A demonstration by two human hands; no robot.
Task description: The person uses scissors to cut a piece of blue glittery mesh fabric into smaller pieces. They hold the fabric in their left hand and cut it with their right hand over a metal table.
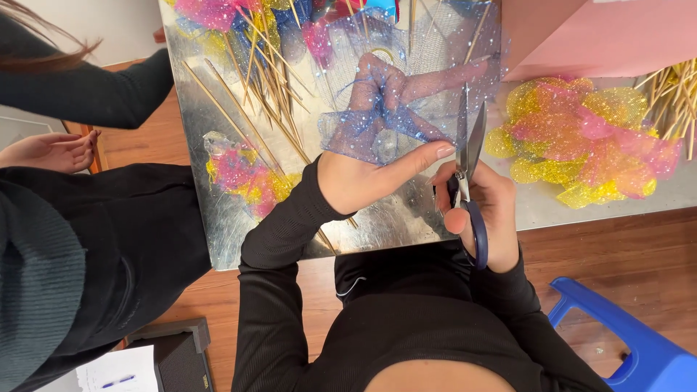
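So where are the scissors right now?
In the head view, the scissors are in the person's right hand, right of centre at the near edge of the metal table, blades pointing up beside the blue netting held by the left hand.

Blue glittered mesh [377,120] (blue-handled scissors [470,181])

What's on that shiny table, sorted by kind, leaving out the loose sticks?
Scissors, in the right hand: 1
Blue glitter mesh, in the left hand: 1
Pink-and-yellow mesh bunches in full view: 2, one at right, one at left
Total: 4
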